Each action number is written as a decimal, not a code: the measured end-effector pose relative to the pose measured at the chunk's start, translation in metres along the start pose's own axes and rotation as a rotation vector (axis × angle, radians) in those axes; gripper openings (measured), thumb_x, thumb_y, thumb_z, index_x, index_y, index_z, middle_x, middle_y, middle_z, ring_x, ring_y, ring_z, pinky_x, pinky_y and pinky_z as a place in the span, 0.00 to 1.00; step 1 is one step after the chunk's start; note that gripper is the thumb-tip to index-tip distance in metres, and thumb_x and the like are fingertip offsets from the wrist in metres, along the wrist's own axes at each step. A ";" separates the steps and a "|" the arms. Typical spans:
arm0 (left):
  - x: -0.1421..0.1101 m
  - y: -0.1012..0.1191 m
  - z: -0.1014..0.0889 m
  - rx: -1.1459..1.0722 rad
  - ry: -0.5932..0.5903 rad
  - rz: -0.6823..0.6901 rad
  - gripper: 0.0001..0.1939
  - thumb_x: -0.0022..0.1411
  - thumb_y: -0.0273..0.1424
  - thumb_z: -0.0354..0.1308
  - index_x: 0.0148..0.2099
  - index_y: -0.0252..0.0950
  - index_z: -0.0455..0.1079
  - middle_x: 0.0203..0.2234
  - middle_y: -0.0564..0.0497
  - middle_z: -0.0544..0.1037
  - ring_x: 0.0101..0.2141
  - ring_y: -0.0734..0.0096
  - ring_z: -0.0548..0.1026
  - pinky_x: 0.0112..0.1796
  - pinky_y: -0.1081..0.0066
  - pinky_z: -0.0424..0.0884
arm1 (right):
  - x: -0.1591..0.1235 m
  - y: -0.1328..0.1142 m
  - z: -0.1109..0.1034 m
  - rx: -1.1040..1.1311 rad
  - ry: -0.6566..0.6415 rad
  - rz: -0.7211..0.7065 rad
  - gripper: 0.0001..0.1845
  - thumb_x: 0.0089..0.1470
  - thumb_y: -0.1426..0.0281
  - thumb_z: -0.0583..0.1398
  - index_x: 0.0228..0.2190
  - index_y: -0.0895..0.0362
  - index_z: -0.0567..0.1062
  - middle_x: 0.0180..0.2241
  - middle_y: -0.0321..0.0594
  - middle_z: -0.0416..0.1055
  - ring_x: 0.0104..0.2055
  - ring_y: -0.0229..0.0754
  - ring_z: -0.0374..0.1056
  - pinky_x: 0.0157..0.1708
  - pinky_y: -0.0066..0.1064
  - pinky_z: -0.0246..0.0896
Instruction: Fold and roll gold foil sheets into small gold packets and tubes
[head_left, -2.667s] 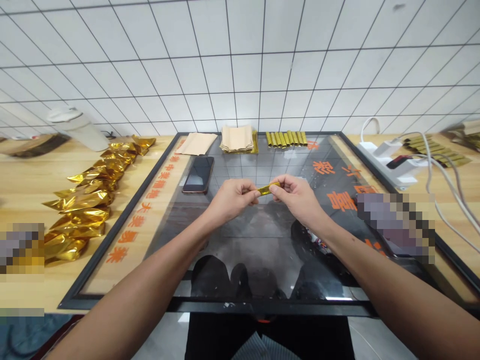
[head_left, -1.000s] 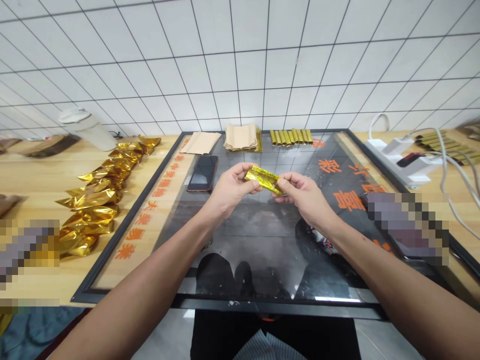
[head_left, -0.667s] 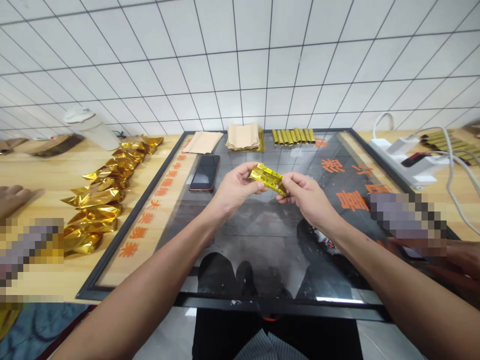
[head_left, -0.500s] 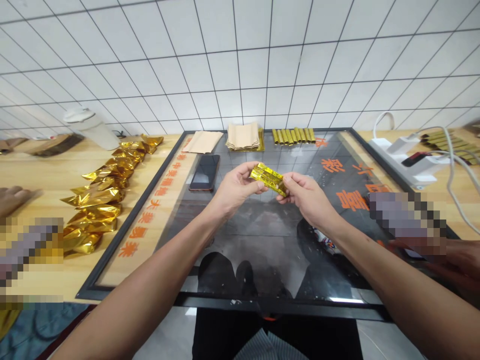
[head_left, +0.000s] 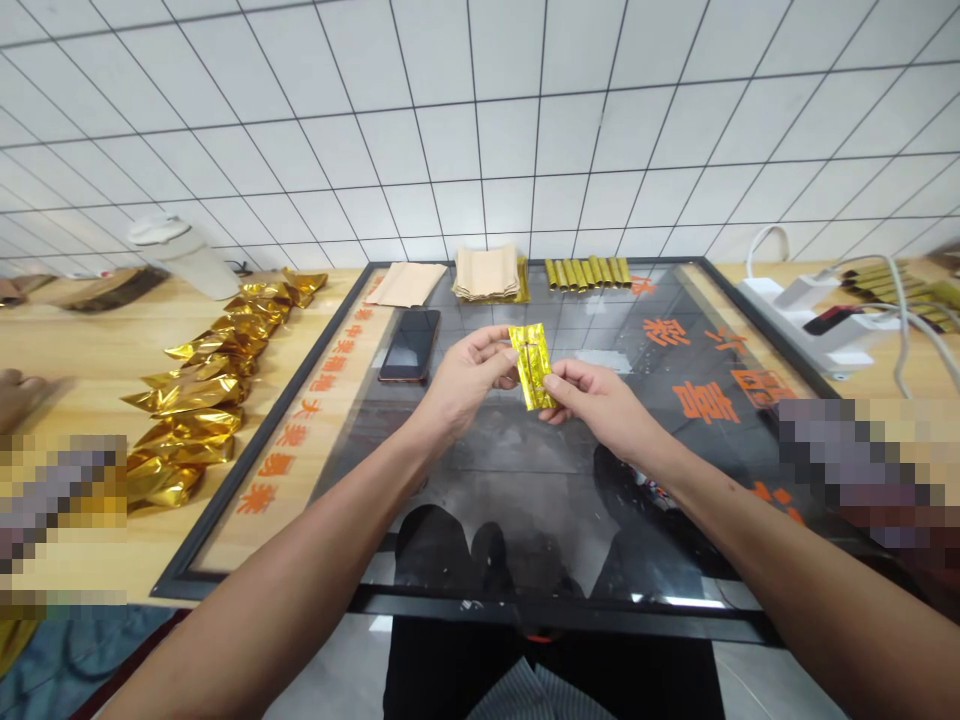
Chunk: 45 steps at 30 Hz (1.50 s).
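Between my hands, above the dark glass top, is a creased sheet of gold foil paper (head_left: 533, 365), flattened and standing lengthwise away from me. My left hand (head_left: 480, 367) pinches its left edge between thumb and fingers. The lower right edge is gripped by my right hand (head_left: 581, 393), thumb on top and fingers behind. Beyond them, a row of rolled gold paper tubes (head_left: 589, 273) lies near the wall. To its left sit a stack of tan paper sheets (head_left: 487, 273) with gold beneath and a flatter tan pile (head_left: 406, 285).
A phone (head_left: 409, 346) lies left of my hands. Folded shiny gold foil shapes (head_left: 195, 395) line the wooden table at left, near a white cup (head_left: 184, 257). At right stand a power strip (head_left: 795, 325) with cables and more gold rolls (head_left: 892, 285). Another person's hand (head_left: 16, 397) shows at far left.
The gold foil paper has gone from a narrow folded strip to a wider, opened piece, then turned from slanting sideways to nearly lengthwise. Another person's hand at right has withdrawn with a phone.
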<state>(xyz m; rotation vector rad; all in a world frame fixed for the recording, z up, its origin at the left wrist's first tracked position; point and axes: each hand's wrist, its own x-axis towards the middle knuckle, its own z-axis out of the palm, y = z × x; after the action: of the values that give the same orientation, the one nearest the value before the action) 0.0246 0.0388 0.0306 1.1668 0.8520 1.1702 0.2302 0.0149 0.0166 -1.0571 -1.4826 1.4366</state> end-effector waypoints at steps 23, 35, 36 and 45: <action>-0.008 0.000 0.004 0.567 -0.063 0.227 0.12 0.68 0.30 0.58 0.46 0.37 0.83 0.36 0.50 0.85 0.35 0.67 0.79 0.37 0.70 0.71 | 0.001 0.000 -0.005 0.091 0.069 -0.078 0.27 0.54 0.55 0.75 0.50 0.52 0.76 0.39 0.36 0.77 0.34 0.39 0.78 0.35 0.33 0.76; -0.006 -0.001 0.001 0.520 -0.138 0.210 0.13 0.67 0.33 0.62 0.51 0.35 0.81 0.42 0.47 0.86 0.41 0.63 0.82 0.41 0.69 0.74 | 0.002 -0.001 -0.008 0.253 0.161 0.001 0.25 0.47 0.58 0.78 0.42 0.54 0.80 0.33 0.35 0.79 0.34 0.38 0.77 0.37 0.32 0.76; -0.005 -0.001 0.001 0.526 -0.133 0.205 0.13 0.67 0.33 0.62 0.50 0.35 0.81 0.41 0.47 0.86 0.40 0.63 0.82 0.40 0.69 0.74 | 0.003 -0.001 -0.009 0.251 0.177 -0.005 0.25 0.47 0.59 0.78 0.43 0.54 0.80 0.34 0.36 0.79 0.34 0.38 0.77 0.37 0.32 0.76; 0.001 -0.007 -0.006 0.534 -0.142 0.178 0.13 0.65 0.30 0.60 0.48 0.37 0.83 0.38 0.50 0.86 0.38 0.64 0.81 0.39 0.69 0.72 | 0.005 -0.001 -0.007 0.148 0.198 -0.148 0.27 0.44 0.61 0.79 0.44 0.51 0.78 0.41 0.37 0.79 0.38 0.41 0.76 0.42 0.37 0.77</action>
<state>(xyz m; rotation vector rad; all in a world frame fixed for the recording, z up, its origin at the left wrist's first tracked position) 0.0203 0.0412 0.0224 1.7696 0.9983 1.0119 0.2350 0.0219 0.0181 -0.9490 -1.2660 1.2777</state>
